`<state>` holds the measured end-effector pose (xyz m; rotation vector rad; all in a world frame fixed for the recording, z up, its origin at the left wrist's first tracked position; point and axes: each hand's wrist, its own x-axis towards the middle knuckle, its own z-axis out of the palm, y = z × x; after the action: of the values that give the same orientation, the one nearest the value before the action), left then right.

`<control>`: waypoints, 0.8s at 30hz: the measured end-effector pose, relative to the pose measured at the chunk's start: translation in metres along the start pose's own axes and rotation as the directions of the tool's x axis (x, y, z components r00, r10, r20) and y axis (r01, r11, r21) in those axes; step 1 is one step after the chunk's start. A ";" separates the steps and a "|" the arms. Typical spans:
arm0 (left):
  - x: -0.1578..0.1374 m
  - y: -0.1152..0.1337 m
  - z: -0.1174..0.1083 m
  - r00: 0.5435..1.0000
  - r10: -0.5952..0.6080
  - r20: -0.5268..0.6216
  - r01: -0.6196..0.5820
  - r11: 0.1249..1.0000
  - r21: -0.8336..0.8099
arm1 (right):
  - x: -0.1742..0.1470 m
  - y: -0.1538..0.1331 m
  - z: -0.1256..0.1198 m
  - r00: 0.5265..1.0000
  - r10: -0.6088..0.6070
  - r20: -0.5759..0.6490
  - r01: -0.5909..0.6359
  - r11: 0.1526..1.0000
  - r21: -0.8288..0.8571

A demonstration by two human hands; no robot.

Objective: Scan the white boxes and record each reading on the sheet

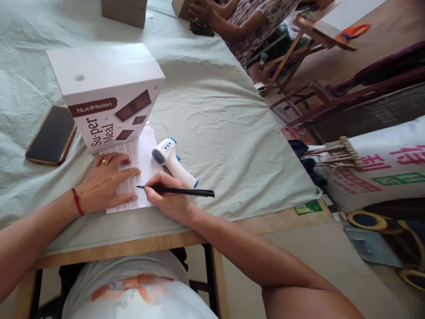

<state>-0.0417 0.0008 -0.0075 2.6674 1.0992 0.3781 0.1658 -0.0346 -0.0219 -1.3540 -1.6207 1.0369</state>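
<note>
My left hand [113, 179] lies flat with spread fingers on a sheet of paper [146, 150], whose left part is covered in rows of small writing. A ring and a red cord bracelet are on this arm. In my right hand [171, 197] a black pen [192, 191] is gripped, its tip at the blank right part of the sheet. Just beyond that hand lies a white and blue infrared thermometer [174, 164]. A white NutriMotion box [113, 88] stands at the sheet's far edge, covering part of it.
A smartphone [51, 135] lies left of the box on the pale green cloth [206, 110]. Cardboard boxes sit at the table's far side, one under another person's hands [201, 11]. To the right are a wooden stool [288, 57], a printed sack [375, 164] and a wheeled item.
</note>
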 end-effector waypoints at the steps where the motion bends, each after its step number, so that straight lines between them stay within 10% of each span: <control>1: 0.000 0.000 0.000 1.000 -0.002 0.003 0.002 1.000 0.000 | 0.000 0.000 0.001 1.000 -0.021 0.002 0.021 1.000 -0.006; 24: 0.001 0.000 -0.001 0.999 -0.018 0.040 0.018 1.000 -0.011 | 0.000 -0.003 -0.004 0.994 -0.097 0.051 0.102 0.988 -0.115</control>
<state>-0.0415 0.0012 -0.0063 2.6414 1.1052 0.3254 0.1680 -0.0350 -0.0177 -1.3195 -1.7879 0.9320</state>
